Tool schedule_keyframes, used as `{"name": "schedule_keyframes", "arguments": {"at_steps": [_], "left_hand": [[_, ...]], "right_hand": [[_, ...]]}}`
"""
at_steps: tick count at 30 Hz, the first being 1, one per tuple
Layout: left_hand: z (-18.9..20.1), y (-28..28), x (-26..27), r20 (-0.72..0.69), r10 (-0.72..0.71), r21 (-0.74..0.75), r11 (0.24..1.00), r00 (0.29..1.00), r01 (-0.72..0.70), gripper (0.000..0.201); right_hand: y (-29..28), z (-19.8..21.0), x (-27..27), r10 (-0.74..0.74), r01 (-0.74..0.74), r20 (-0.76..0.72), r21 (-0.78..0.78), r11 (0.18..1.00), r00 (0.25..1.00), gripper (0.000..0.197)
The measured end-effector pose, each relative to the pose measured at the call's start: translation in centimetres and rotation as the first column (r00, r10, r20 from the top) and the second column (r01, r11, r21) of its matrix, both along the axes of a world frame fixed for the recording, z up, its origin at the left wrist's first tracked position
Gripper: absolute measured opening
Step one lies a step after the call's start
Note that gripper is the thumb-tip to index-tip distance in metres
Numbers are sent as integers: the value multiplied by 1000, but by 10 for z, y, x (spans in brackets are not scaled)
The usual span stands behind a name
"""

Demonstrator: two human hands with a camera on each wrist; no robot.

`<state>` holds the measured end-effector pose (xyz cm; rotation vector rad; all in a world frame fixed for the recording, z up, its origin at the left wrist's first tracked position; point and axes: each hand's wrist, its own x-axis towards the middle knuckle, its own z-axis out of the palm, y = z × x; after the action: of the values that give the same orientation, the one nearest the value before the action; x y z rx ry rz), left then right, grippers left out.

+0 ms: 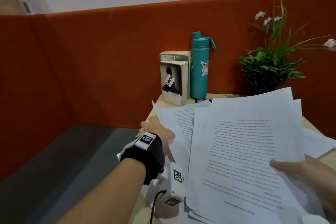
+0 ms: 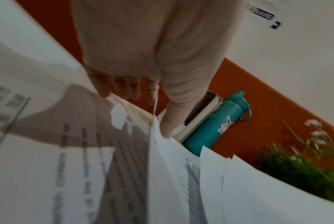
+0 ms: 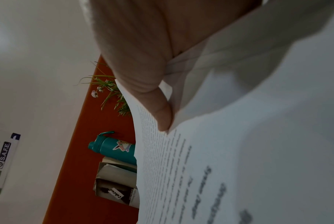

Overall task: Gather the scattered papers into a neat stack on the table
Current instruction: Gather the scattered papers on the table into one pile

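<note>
1. Two hands hold one loose bundle of papers [image 1: 241,151] raised above the desk [image 1: 160,102]; the sheets are fanned and uneven.
2. Your right hand [image 1: 307,174] grasps the bundle at its near right corner, thumb [image 3: 158,109] pressed on the printed top sheet.
3. Your left hand [image 1: 157,130] grips the bundle's left edge, thumb on one side of the sheets and fingers [image 2: 124,87] on the other.
4. More printed sheets [image 1: 316,142] lie flat at the desk's right edge.
5. Along the desk's far edge stand two books [image 1: 173,80], a teal bottle [image 1: 199,67] beside them, and a potted plant [image 1: 269,65] at the far right corner.
</note>
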<state>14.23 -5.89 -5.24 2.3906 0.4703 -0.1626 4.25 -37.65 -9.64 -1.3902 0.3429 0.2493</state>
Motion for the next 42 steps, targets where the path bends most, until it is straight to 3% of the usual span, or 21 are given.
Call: {"name": "schedule_keyframes", "arguments": {"at_steps": [3, 5, 6, 11, 13, 16, 18, 20, 22, 26, 28, 30, 33, 35, 37, 38, 40, 42], "left_hand": [[-6, -10, -5, 71, -53, -209, 976, 996, 67, 65], [-11, -13, -7, 28, -43, -393, 918, 999, 51, 79], [-11, -15, -9, -1, -28, -448, 894, 1000, 24, 75], [-31, -18, -3, 112, 121, -624, 781, 986, -25, 68], [-30, -18, -5, 148, 178, -674, 738, 973, -32, 57], [-31, -23, -14, 139, 75, -651, 758, 987, 34, 59], [-32, -25, -16, 113, 9, -576, 816, 994, 58, 46], [-30, -20, -14, 128, 56, -553, 833, 990, 24, 30], [-28, -12, -11, 159, 88, -555, 832, 983, 15, 32], [-16, 12, -20, 217, 29, -452, 889, 976, 74, 22], [-1, 29, -24, 282, -4, -359, 927, 959, 109, 27], [19, 47, -25, 354, -2, -272, 957, 935, 105, 26], [56, 76, -33, 429, 28, -312, 943, 903, 119, 13], [85, 90, -42, 448, 39, -364, 921, 893, 142, 19], [108, 99, -48, 447, 22, -408, 895, 894, 182, 10], [114, 100, -49, 435, 15, -459, 864, 900, 207, 18], [116, 96, -50, 369, -21, -544, 805, 929, 235, 20], [104, 80, -51, 264, -99, -561, 793, 959, 236, 16]], "right_hand": [[8, 7, -1, 18, -18, 0, 7, 1000, 1000, 106], [9, 8, 0, 6, -6, 2, 9, 1000, 1000, 103], [9, 7, -1, 2, -2, -3, 5, 1000, 1000, 101], [7, 4, -4, 8, -7, 21, -39, 999, 1000, 93], [7, 5, -5, 16, -16, 14, -26, 1000, 1000, 101], [6, 4, -6, 10, -10, 11, -41, 999, 1000, 108], [6, 4, -6, 16, -15, 19, -72, 997, 1000, 108], [8, 4, -6, 8, -6, 25, -64, 998, 1000, 108], [8, 4, -7, 3, -2, 27, -55, 998, 1000, 108], [7, 2, -7, 0, 3, 31, -81, 997, 1000, 111], [7, 3, -7, -7, 10, 29, -106, 994, 1000, 107], [11, 9, -9, -11, 14, 29, -129, 991, 1000, 86], [15, 18, -13, -32, 37, 37, -164, 986, 999, 41], [16, 21, -14, -43, 50, 37, -191, 980, 998, 36], [21, 27, -16, -58, 68, 50, -227, 971, 997, 36], [23, 30, -17, -64, 79, 65, -243, 967, 996, 35], [28, 37, -18, -86, 108, 96, -249, 962, 992, 31], [33, 43, -18, -105, 131, 118, -234, 963, 987, 30]]}}
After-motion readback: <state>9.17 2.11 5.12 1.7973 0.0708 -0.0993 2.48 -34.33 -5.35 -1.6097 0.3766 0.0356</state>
